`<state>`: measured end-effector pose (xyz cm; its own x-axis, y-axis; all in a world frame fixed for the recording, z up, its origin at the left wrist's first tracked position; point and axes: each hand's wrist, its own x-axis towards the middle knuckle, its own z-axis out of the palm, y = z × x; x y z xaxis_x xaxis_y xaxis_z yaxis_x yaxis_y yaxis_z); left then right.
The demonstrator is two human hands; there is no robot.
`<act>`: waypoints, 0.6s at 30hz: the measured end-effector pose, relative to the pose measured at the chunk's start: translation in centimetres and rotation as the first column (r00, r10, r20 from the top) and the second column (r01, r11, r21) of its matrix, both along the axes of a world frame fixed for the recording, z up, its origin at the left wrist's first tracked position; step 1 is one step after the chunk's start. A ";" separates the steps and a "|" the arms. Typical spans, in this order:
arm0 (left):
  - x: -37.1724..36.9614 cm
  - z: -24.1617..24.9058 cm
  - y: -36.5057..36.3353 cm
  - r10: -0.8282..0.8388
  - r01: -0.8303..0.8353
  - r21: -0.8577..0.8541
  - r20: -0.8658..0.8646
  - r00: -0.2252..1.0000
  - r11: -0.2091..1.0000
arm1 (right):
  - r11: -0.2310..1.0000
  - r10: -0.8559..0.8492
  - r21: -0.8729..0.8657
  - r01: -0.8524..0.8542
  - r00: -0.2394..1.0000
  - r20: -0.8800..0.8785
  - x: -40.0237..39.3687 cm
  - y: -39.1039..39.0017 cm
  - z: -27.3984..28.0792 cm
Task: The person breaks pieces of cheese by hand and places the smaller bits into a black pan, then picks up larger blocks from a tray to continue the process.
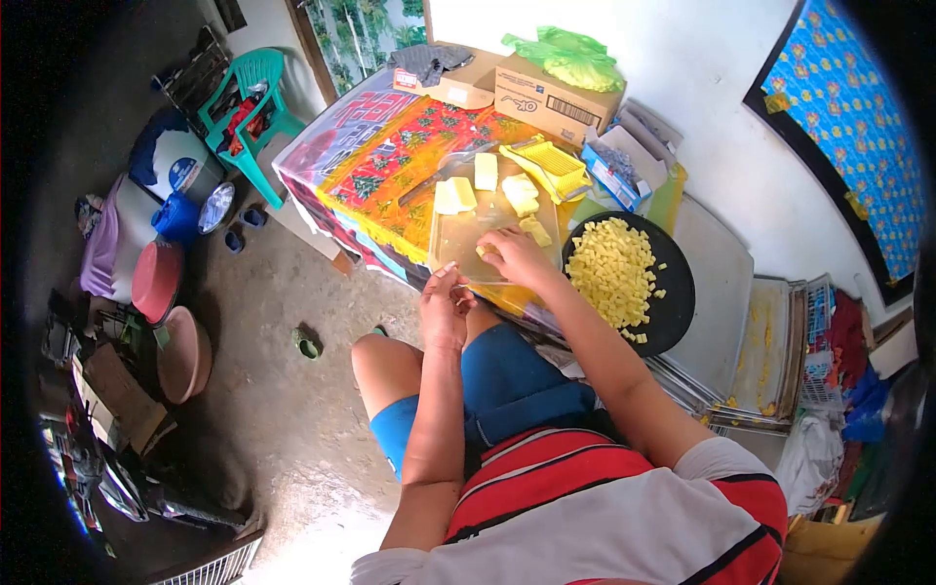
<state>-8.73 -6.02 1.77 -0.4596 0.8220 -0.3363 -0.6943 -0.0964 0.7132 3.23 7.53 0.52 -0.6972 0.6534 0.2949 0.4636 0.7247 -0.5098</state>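
Observation:
My right hand (515, 255) rests on the near end of a clear cutting board (450, 239), its fingers curled over a small yellow piece that is mostly hidden. My left hand (444, 304) hovers at the board's near edge, fingers loosely bent, holding nothing I can see. Several pale yellow slabs (485, 172) lie on the board. A knife (426, 181) lies at the board's far left edge. A black round pan (676, 307) to the right holds a heap of yellow cubes (612, 271).
A yellow slicer (551, 164) and cardboard boxes (548, 96) stand at the table's far side. Metal trays (770, 351) are stacked at right. A green plastic chair (252, 97) and pink basins (156, 278) stand on the floor at left.

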 end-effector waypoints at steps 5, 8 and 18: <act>0.1 -0.2 0.3 -0.033 0.032 -0.009 -0.250 0.968 0.999 | 0.990 0.030 -0.125 -0.066 0.961 -0.275 0.0 -1.4 1.5; 0.1 -0.2 1.2 -0.054 0.048 -0.024 -0.386 0.921 0.999 | 0.996 0.041 -0.068 -0.063 0.956 -0.290 0.3 -2.5 2.9; -0.2 -0.6 4.5 -0.164 0.177 -0.005 -0.405 0.900 0.984 | 0.970 0.003 -0.223 -0.094 0.927 -0.374 0.9 -2.2 3.7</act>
